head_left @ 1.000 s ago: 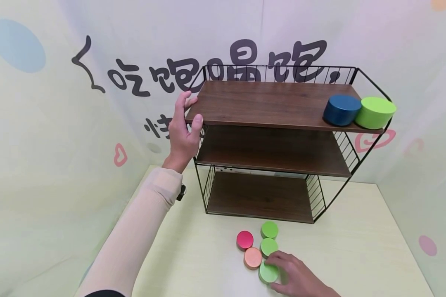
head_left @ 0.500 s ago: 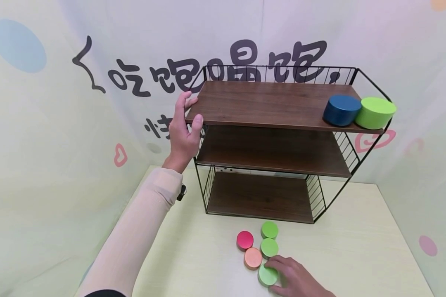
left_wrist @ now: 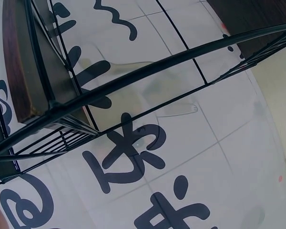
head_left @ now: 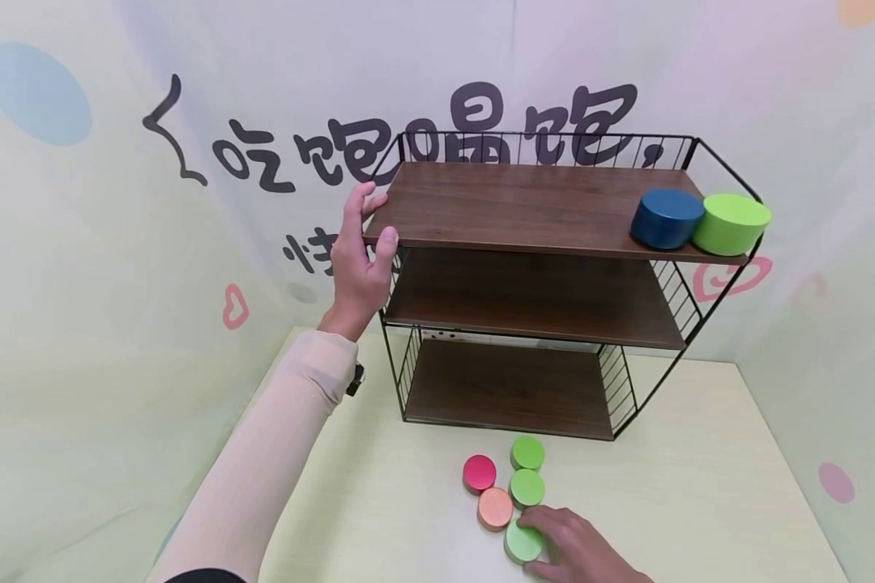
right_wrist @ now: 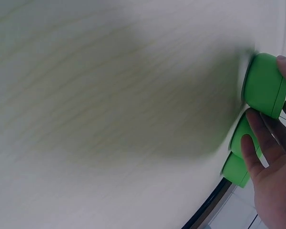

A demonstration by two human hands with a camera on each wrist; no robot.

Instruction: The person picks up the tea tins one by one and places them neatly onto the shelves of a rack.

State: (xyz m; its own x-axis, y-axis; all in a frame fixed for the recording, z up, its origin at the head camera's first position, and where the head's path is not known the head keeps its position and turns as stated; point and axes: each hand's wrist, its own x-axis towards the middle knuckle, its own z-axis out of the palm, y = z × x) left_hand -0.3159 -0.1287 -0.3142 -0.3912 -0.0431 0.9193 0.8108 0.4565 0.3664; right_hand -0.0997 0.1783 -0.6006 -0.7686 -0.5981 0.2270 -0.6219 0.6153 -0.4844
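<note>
In the head view my left hand [head_left: 360, 271] grips the left end of the three-tier shelf rack [head_left: 518, 206] at its top board, thumb on the front edge. Only a fingertip of it shows in the left wrist view, beside the rack's black wire frame [left_wrist: 133, 81]. My right hand [head_left: 572, 544] holds a pale green round tin [head_left: 522, 542] between thumb and fingers, on the table. In the right wrist view its fingers reach along that tin [right_wrist: 264, 86] towards two other green tins. Those are a mid-green tin [head_left: 527, 488] and a darker green tin [head_left: 528, 453], in line behind it.
A peach tin [head_left: 495, 508] and a red tin [head_left: 479, 474] stand left of the green ones. On the top board's right end sit a blue tin [head_left: 667, 219] and a larger lime-green tin [head_left: 732, 224]. A printed curtain [head_left: 211, 243] surrounds the table [head_left: 678, 486].
My right hand and the pale green tin have shifted slightly left and towards me, opening a small gap from the mid-green tin. My left hand keeps its grip on the rack.
</note>
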